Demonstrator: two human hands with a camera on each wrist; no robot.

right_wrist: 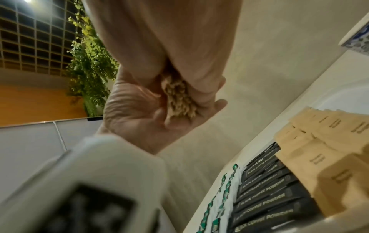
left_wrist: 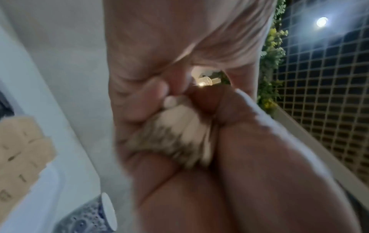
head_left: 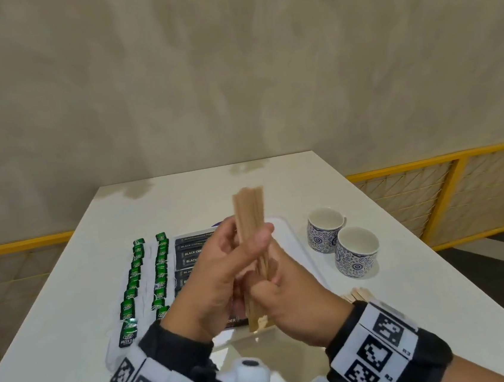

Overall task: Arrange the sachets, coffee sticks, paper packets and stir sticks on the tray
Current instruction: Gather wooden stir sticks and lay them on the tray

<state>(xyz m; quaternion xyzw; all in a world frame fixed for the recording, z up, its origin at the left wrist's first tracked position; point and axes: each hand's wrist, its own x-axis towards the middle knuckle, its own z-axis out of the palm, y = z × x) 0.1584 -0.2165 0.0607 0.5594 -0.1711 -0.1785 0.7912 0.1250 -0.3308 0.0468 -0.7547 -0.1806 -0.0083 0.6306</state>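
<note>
Both hands hold one bundle of wooden stir sticks (head_left: 248, 213) upright above the white tray (head_left: 296, 239). My left hand (head_left: 246, 241) grips the bundle's middle, thumb over the front. Lower down, my right hand (head_left: 268, 295) grips its bottom part. The stick ends (right_wrist: 177, 97) show between the palms in the right wrist view. Green sachets (head_left: 135, 274) lie in two columns on the tray's left. Black coffee sticks (head_left: 189, 253) lie stacked beside them. Tan paper packets (right_wrist: 319, 141) overlap next to the coffee sticks; the hands hide them in the head view.
Two blue-patterned cups (head_left: 356, 251) stand on the white table right of the tray. A few more stir sticks (head_left: 356, 295) lie on the table by my right wrist. Beyond the table's sides runs a yellow-framed railing (head_left: 431, 196).
</note>
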